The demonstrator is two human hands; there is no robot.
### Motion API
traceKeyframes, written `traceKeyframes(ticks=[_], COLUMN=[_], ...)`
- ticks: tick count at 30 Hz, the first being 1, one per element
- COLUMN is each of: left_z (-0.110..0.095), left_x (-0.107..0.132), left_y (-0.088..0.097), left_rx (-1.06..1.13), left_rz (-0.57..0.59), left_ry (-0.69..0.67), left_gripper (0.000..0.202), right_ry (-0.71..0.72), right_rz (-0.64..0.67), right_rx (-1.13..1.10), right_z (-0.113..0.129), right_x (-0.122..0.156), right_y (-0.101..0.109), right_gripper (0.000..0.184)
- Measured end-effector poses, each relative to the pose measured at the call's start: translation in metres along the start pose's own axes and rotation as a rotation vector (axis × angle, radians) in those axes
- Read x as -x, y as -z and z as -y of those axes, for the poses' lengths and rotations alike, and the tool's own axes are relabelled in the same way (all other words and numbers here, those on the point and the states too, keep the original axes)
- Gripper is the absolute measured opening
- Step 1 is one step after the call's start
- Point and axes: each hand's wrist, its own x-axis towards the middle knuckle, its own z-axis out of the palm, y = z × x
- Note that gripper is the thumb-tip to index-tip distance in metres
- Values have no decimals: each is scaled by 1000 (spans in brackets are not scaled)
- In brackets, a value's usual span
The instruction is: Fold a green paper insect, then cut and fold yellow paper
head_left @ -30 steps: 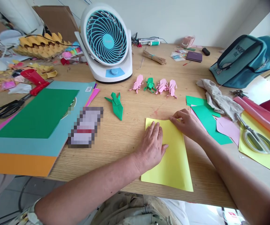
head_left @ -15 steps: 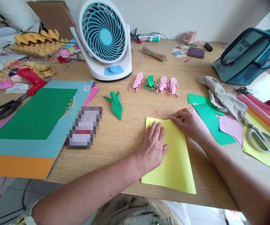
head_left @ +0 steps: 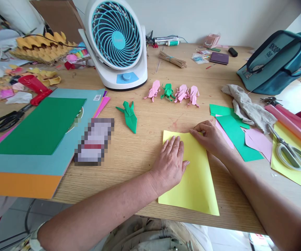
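Note:
A yellow sheet of paper [head_left: 194, 181] lies on the wooden table [head_left: 140, 150] right in front of me. My left hand [head_left: 171, 162] rests flat on its upper left part, fingers stretched out. My right hand [head_left: 209, 137] sits at the sheet's top right corner, fingers curled and pinching the paper's edge there. A folded green paper shape [head_left: 129, 115] lies to the left of the sheet. Beyond it stands a row of small folded figures, pink [head_left: 154, 90] and green [head_left: 167, 91].
A white and blue fan [head_left: 116, 42] stands at the back. Stacked coloured card [head_left: 37, 139] covers the left side, with black scissors [head_left: 5, 120]. On the right lie green paper scraps [head_left: 234, 134], a grey cloth [head_left: 247, 108], grey scissors [head_left: 290, 153] and a teal bag [head_left: 273, 62].
Both hands stay where they were on the yellow sheet; only the view has shifted slightly.

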Motion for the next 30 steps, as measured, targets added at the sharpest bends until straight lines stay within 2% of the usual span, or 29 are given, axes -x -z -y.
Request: traceKeyframes(ticks=[10, 16, 23, 27, 30], left_z=[-5, -4, 0, 0, -1], left_x=[-7, -4, -4, -4, -4], left_y=[12, 8, 7, 6, 4], left_rx=[-77, -14, 66, 75, 78], left_rz=[129, 136, 143, 129, 111], left_ry=[3, 14, 11, 1, -3], left_gripper=[68, 68, 65, 63, 63], right_ry=[2, 30, -17, 65, 187], right_rz=[-16, 5, -9, -77, -48], right_rx=[4, 55, 40, 69, 77], right_z=[1, 5, 15, 31, 58], right_x=[1, 1, 5, 22, 52], right_y=[0, 3, 10, 24, 37], right_gripper=[28, 26, 19, 24, 32])
